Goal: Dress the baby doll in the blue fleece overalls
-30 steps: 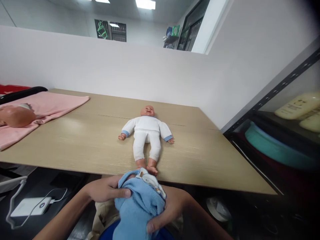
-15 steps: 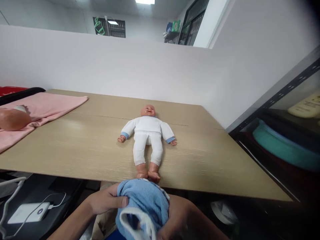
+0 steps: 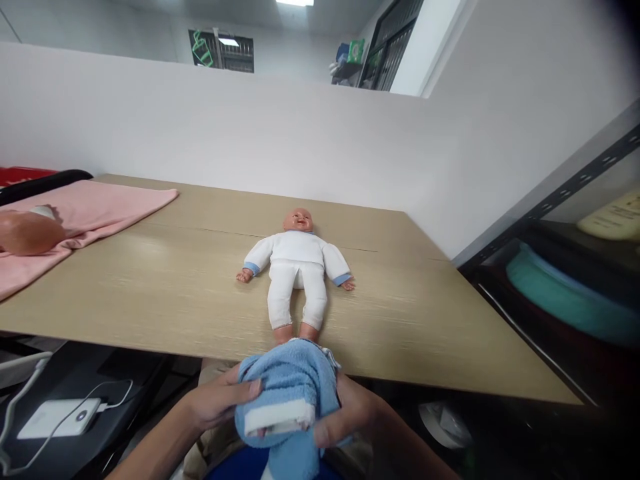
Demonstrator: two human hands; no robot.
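A bunched light-blue terry garment with white trim (image 3: 295,373) is held low in front of me, at the table's near edge. My left hand (image 3: 225,397) grips its left side, thumb on top. On the right side my right hand (image 3: 345,417) pinches the cloth beside the white band, its other fingers hidden behind the fabric. Just beyond lies a baby doll (image 3: 297,263) on its back, in a white top with blue cuffs and white trousers. The garment hides the doll's feet from view; whether it touches them I cannot tell.
On the wooden table (image 3: 150,287), a pink cloth (image 3: 120,200) lies at the left with a second doll's head (image 3: 33,233) on it. A white power bank (image 3: 60,419) with a cable rests below left. A shelf at right holds a teal item (image 3: 560,293) and a cream bottle (image 3: 615,215).
The garment has risen slightly toward the doll and now covers its feet in view. Its white-trimmed opening has turned from a visible loop to a flattened band.
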